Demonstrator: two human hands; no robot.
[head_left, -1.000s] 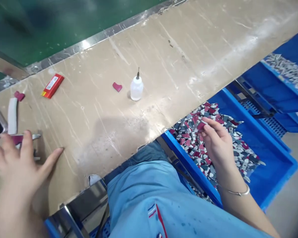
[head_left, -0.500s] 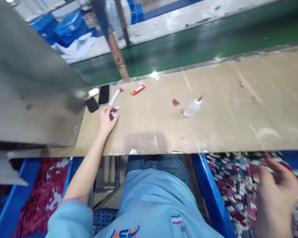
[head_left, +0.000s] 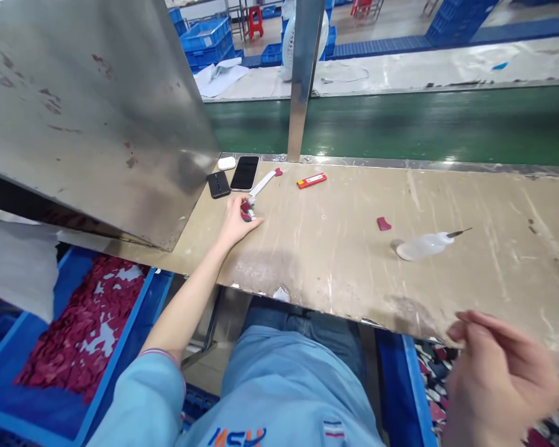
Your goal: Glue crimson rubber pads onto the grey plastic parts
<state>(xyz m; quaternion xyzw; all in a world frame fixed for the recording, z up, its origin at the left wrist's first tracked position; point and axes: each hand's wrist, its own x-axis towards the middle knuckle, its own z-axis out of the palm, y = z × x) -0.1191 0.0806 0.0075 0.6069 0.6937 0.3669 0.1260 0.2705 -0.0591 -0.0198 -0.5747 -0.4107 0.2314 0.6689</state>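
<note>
My left hand (head_left: 239, 221) rests on the tan tabletop, its fingers curled round several small maroon and white pieces (head_left: 248, 210). Close beyond it lies a white strip (head_left: 263, 184) with a maroon piece (head_left: 278, 172) at its far end. My right hand (head_left: 500, 375) is raised at the table's front edge, above the right bin, with thumb and fingers drawn together. Whatever is between those fingers, if anything, cannot be made out. A single maroon piece (head_left: 384, 223) lies on the table, left of a white squeeze bottle (head_left: 423, 246) with a thin dark tip, which appears tilted.
A phone (head_left: 245, 173), a black case (head_left: 218, 185) and a white case (head_left: 227, 163) lie by the metal panel (head_left: 135, 124). Beyond them is a red-yellow packet (head_left: 312, 180). Blue bins of maroon scraps (head_left: 81, 329) and mixed pieces (head_left: 438, 410) flank my lap. A green belt (head_left: 400, 130) runs behind.
My right hand has risen from over the bin of mixed pieces to the table's edge. The view has turned, shifting the table items rightward in the picture. My left hand keeps its pieces.
</note>
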